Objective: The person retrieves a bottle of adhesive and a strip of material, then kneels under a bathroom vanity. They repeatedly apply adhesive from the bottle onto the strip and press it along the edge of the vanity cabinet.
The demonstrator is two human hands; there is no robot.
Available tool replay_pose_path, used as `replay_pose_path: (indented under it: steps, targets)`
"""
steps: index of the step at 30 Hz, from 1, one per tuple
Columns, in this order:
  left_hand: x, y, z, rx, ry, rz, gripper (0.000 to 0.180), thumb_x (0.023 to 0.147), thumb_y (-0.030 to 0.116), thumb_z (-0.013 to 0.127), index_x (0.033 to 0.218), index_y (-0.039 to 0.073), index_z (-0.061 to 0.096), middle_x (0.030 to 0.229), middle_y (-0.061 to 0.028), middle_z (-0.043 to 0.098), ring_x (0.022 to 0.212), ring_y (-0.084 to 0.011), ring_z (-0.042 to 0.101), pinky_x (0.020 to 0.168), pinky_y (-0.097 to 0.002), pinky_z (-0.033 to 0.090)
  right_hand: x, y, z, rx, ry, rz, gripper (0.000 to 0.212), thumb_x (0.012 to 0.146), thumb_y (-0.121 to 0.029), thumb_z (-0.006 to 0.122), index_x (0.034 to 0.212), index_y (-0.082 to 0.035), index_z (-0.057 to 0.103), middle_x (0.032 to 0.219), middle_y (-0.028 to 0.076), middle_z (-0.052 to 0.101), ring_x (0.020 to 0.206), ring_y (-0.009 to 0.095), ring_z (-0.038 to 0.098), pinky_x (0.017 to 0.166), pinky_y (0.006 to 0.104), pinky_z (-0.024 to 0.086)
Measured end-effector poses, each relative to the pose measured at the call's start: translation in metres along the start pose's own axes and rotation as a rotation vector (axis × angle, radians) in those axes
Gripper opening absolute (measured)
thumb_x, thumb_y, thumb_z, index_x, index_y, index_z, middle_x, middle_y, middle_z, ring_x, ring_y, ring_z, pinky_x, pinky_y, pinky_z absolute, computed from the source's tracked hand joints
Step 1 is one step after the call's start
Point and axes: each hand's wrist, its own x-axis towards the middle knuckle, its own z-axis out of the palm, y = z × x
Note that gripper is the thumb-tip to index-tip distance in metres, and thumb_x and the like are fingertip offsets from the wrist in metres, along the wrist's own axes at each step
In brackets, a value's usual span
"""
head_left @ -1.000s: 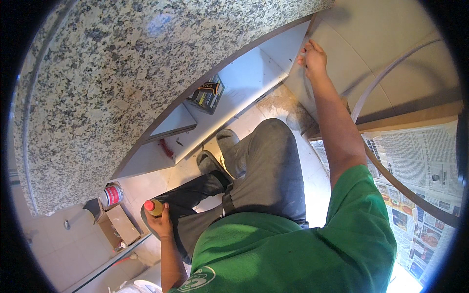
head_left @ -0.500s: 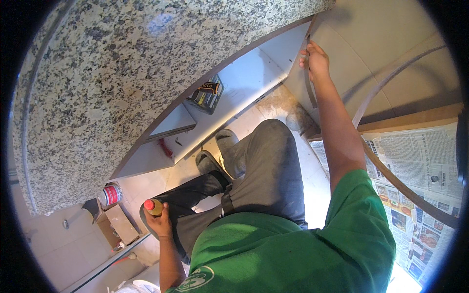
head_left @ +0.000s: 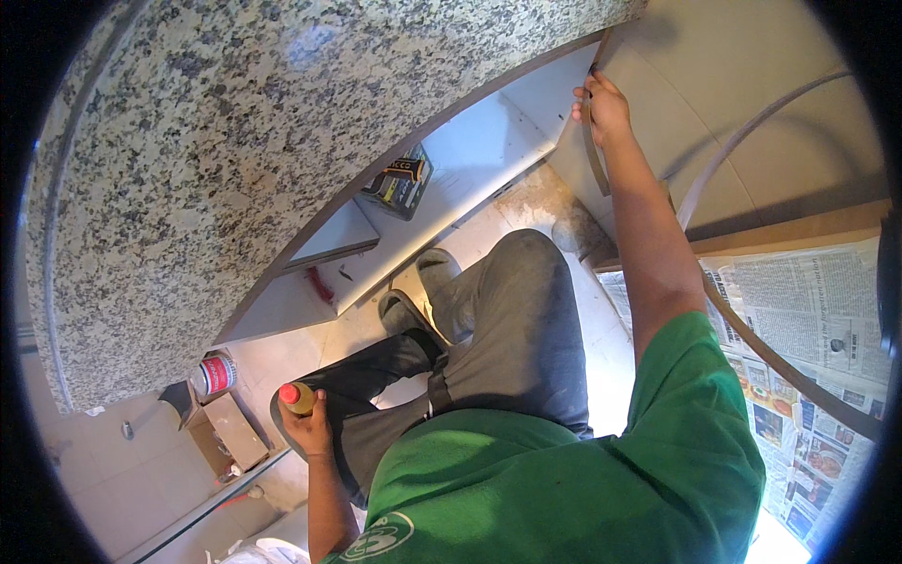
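Observation:
My right hand (head_left: 601, 108) reaches forward and pinches a thin brown edge strip (head_left: 594, 160) against the edge of a pale cabinet panel (head_left: 695, 103) under the granite countertop (head_left: 235, 141). The long loose end of the strip (head_left: 752, 113) loops away to the right. My left hand (head_left: 305, 423) hangs low beside my leg, fingers wrapped around a small yellow bottle with a red cap (head_left: 296, 399).
A white shelf (head_left: 470, 160) under the counter holds a dark box (head_left: 399, 180). A red-and-white can (head_left: 214, 375) and a cardboard box (head_left: 230, 432) sit on the floor at the left. Newspaper (head_left: 817, 376) covers a surface at the right.
My right hand has slid slightly down along the panel edge with the strip. My left hand and the bottle have stayed still.

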Motion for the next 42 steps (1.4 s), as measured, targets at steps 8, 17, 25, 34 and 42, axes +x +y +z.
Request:
replay_pose_path:
  steps: [8,17,25,34,42]
  targets:
    - [-0.002,0.012,0.003,-0.087,0.008,-0.013,0.044,0.082,0.016,0.087,0.114,0.002,0.059,0.097,-0.0044,0.063,0.088,-0.0174,0.061,0.084,-0.0312,0.05,-0.016,-0.005,-0.012,-0.027,-0.073,0.051,0.056,0.104,-0.016,0.056,0.157,-0.008,0.041,0.097,0.011,0.063,0.064,0.02,0.06,0.056,0.034,0.055]
    - [-0.001,0.011,0.003,-0.087,0.011,0.001,0.042,0.083,0.016,0.086,0.112,0.002,0.059,0.096,-0.0042,0.063,0.086,-0.0171,0.06,0.082,-0.031,0.051,-0.011,-0.002,0.01,0.012,0.006,-0.018,0.055,0.105,-0.018,0.055,0.156,-0.004,0.041,0.104,0.012,0.061,0.067,0.022,0.061,0.055,0.0357,0.058]
    - [-0.002,0.003,0.002,-0.074,0.017,0.018,0.044,0.083,0.016,0.086,0.114,0.002,0.059,0.097,-0.0044,0.063,0.088,-0.0167,0.061,0.084,-0.0306,0.051,-0.028,0.003,0.004,-0.006,-0.026,-0.026,0.057,0.106,-0.015,0.052,0.159,-0.004,0.035,0.107,0.014,0.06,0.072,0.026,0.063,0.062,0.0386,0.06]
    - [0.0,0.002,0.002,-0.08,-0.021,-0.015,0.045,0.083,0.015,0.087,0.115,0.002,0.059,0.1,-0.0041,0.062,0.09,-0.0167,0.06,0.085,-0.031,0.05,-0.014,0.002,0.019,0.027,0.025,-0.004,0.052,0.105,-0.015,0.055,0.155,-0.003,0.042,0.105,0.013,0.059,0.069,0.026,0.066,0.058,0.0393,0.062]
    - [-0.001,0.004,0.002,-0.104,-0.019,-0.016,0.044,0.083,0.014,0.086,0.116,0.003,0.059,0.1,-0.0035,0.062,0.091,-0.0158,0.06,0.086,-0.031,0.05,-0.019,-0.016,0.02,0.044,0.045,-0.103,0.046,0.105,-0.014,0.055,0.148,-0.001,0.046,0.101,0.012,0.058,0.07,0.028,0.067,0.062,0.0415,0.065]
